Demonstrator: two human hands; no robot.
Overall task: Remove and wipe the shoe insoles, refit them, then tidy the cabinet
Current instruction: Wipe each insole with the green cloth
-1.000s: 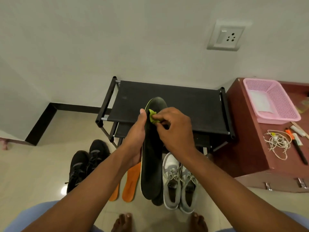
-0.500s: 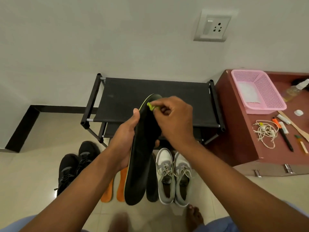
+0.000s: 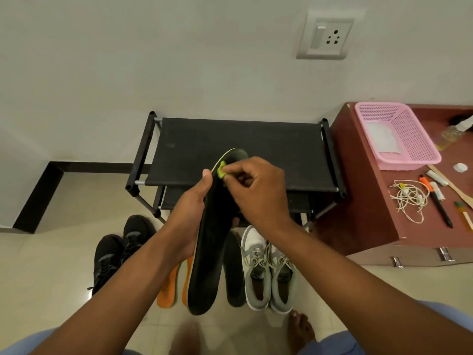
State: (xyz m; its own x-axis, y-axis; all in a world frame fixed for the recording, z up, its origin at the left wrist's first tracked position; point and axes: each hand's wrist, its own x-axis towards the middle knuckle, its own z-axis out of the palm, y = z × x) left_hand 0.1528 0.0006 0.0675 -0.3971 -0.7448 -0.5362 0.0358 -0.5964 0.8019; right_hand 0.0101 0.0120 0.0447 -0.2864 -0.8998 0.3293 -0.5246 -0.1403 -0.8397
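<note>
head view: we're mid-wipe — left hand [image 3: 190, 213] gripping the black insole [image 3: 208, 252], right hand [image 3: 256, 193] pinching a green cloth [image 3: 221, 171]; next, rub heelward.

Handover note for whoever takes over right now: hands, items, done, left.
Left hand: grips the black insole upright.
Right hand: pinches a small green cloth against the insole's top end, mid-wipe.
On floor: second black insole, two orange insoles, grey shoes, black shoes.
Done: four insoles out.
Left: finish wiping, refit all, tidy the cabinet.
</note>
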